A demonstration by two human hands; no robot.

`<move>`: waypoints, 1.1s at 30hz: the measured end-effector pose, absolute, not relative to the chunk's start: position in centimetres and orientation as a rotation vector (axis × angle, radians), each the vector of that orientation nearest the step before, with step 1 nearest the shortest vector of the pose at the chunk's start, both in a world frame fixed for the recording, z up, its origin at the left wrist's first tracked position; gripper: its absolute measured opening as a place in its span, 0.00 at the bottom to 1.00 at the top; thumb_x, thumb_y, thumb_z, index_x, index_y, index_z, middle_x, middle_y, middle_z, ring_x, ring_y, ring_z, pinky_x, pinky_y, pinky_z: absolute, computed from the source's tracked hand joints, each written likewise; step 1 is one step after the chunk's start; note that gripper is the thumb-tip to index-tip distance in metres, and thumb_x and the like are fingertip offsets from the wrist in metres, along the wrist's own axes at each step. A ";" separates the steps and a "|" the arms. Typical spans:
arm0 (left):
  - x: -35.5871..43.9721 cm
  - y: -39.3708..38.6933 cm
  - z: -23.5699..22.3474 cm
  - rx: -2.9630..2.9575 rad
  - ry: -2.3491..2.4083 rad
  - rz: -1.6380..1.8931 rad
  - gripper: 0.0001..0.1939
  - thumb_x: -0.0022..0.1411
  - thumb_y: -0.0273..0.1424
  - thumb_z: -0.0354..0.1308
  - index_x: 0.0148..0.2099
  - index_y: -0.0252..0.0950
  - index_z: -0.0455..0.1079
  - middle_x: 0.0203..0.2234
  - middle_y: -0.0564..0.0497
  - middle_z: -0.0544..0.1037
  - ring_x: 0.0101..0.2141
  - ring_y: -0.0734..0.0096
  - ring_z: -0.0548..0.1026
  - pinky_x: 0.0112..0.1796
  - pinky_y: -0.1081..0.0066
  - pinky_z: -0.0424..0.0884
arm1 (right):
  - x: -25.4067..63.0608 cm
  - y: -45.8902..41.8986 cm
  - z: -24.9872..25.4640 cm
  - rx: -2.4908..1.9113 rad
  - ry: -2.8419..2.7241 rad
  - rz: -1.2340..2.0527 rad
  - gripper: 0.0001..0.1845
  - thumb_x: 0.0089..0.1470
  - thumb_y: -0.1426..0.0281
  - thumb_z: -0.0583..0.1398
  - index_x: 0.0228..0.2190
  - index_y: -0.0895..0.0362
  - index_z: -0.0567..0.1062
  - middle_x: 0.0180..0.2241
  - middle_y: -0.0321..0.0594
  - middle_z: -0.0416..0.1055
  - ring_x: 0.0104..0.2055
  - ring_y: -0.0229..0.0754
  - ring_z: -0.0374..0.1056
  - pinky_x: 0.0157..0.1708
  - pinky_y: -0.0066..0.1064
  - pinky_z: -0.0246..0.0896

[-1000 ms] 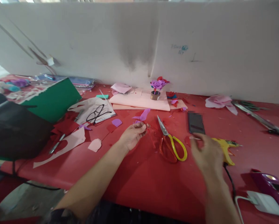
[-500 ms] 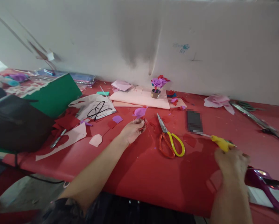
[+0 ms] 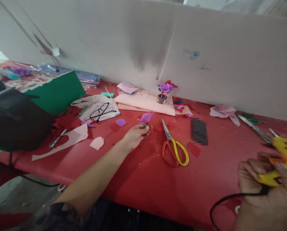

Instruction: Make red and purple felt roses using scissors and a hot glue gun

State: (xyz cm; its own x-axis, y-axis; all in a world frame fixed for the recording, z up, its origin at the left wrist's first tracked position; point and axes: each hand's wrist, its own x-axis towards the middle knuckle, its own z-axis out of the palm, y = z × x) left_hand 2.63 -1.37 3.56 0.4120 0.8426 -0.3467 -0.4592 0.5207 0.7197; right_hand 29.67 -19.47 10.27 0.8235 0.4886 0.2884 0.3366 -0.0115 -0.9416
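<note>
My left hand [image 3: 137,136] pinches a small purple flower [image 3: 146,117] low over the red table; its petals stand up above my fingertips. At the right edge my right hand [image 3: 263,179] is wrapped around a yellow glue gun [image 3: 285,150], its nozzle pointing up and away. A black cord hangs from the grip. Between the hands lie scissors [image 3: 174,146] with one red and one yellow handle, blades slightly apart. A red petal [image 3: 193,149] rests right of them. Left of my left hand are a purple petal [image 3: 120,122] and a pale pink petal [image 3: 97,143].
A small pot of purple and red flowers [image 3: 161,98] stands on pink sheets [image 3: 143,102] by the white wall. Black glasses [image 3: 101,112] and a green box [image 3: 59,93] are at left. A blurred dark rectangle [image 3: 199,131] and a pink piece [image 3: 222,112] lie at right.
My right hand has moved right and nearer, lifting the glue gun, whose nozzle now tilts upward. My left hand still holds the flower in about the same place. The view has tilted slightly.
</note>
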 end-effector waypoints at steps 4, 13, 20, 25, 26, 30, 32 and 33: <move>2.7 -1.3 3.2 0.662 0.802 0.907 0.05 0.47 0.24 0.67 0.26 0.32 0.73 0.25 0.52 0.76 0.25 0.80 0.68 0.32 0.77 0.63 | 24.3 -18.5 10.2 -1.437 -0.514 0.709 0.13 0.47 0.54 0.63 0.30 0.50 0.73 0.30 0.43 0.70 0.18 0.33 0.51 0.18 0.34 0.44; 2.6 -1.6 3.8 0.806 0.892 0.902 0.11 0.39 0.32 0.71 0.26 0.33 0.76 0.21 0.53 0.75 0.25 0.78 0.65 0.31 0.74 0.60 | 17.2 -17.9 5.3 -1.556 -1.011 1.053 0.25 0.51 0.46 0.57 0.24 0.57 0.72 0.16 0.35 0.64 0.19 0.36 0.59 0.20 0.29 0.55; 2.5 -1.6 3.7 0.840 0.902 0.886 0.14 0.34 0.35 0.72 0.25 0.33 0.75 0.19 0.55 0.72 0.25 0.76 0.64 0.36 0.71 0.58 | 17.0 -16.8 3.9 -1.472 -1.009 1.086 0.24 0.54 0.48 0.56 0.27 0.57 0.70 0.20 0.35 0.65 0.18 0.33 0.58 0.20 0.27 0.55; 2.5 -1.5 3.8 0.837 0.905 0.876 0.11 0.36 0.33 0.71 0.24 0.34 0.75 0.19 0.54 0.72 0.26 0.76 0.64 0.37 0.70 0.58 | 16.8 -16.3 3.8 -1.483 -1.044 1.047 0.26 0.55 0.47 0.54 0.20 0.56 0.68 0.19 0.36 0.64 0.19 0.34 0.59 0.20 0.28 0.56; 2.5 -1.5 3.8 0.843 0.898 0.873 0.11 0.37 0.33 0.71 0.24 0.34 0.76 0.19 0.54 0.72 0.26 0.76 0.65 0.37 0.70 0.58 | 16.8 -16.2 3.8 -1.497 -1.052 1.043 0.27 0.55 0.47 0.54 0.19 0.56 0.67 0.18 0.36 0.64 0.19 0.34 0.59 0.20 0.28 0.56; 2.5 -1.5 3.7 0.846 0.886 0.870 0.10 0.38 0.33 0.70 0.24 0.34 0.76 0.19 0.54 0.72 0.27 0.75 0.65 0.37 0.70 0.58 | 17.0 -16.1 3.9 -1.551 -1.092 1.052 0.28 0.55 0.46 0.53 0.18 0.55 0.67 0.15 0.35 0.62 0.18 0.35 0.59 0.21 0.29 0.55; 2.5 -1.5 3.8 0.839 0.883 0.870 0.09 0.38 0.32 0.70 0.23 0.34 0.76 0.18 0.54 0.72 0.26 0.75 0.65 0.37 0.70 0.58 | 17.1 -16.0 4.0 -1.555 -1.096 1.044 0.28 0.54 0.45 0.52 0.18 0.55 0.66 0.15 0.35 0.62 0.18 0.35 0.59 0.21 0.29 0.55; 2.5 -1.5 3.8 0.835 0.880 0.870 0.09 0.37 0.32 0.70 0.23 0.34 0.76 0.18 0.54 0.71 0.26 0.75 0.65 0.37 0.70 0.58 | 17.1 -15.9 4.0 -1.555 -1.099 1.040 0.28 0.54 0.45 0.52 0.18 0.55 0.66 0.15 0.35 0.62 0.18 0.35 0.59 0.21 0.29 0.55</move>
State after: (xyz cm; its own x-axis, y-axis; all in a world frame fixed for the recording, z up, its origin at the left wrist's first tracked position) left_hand 2.47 -1.51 3.78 0.3662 0.8851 -0.2872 -0.2768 0.3982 0.8745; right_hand 17.05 -15.93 4.03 0.2396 0.9636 -0.1189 0.1714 -0.1625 -0.9717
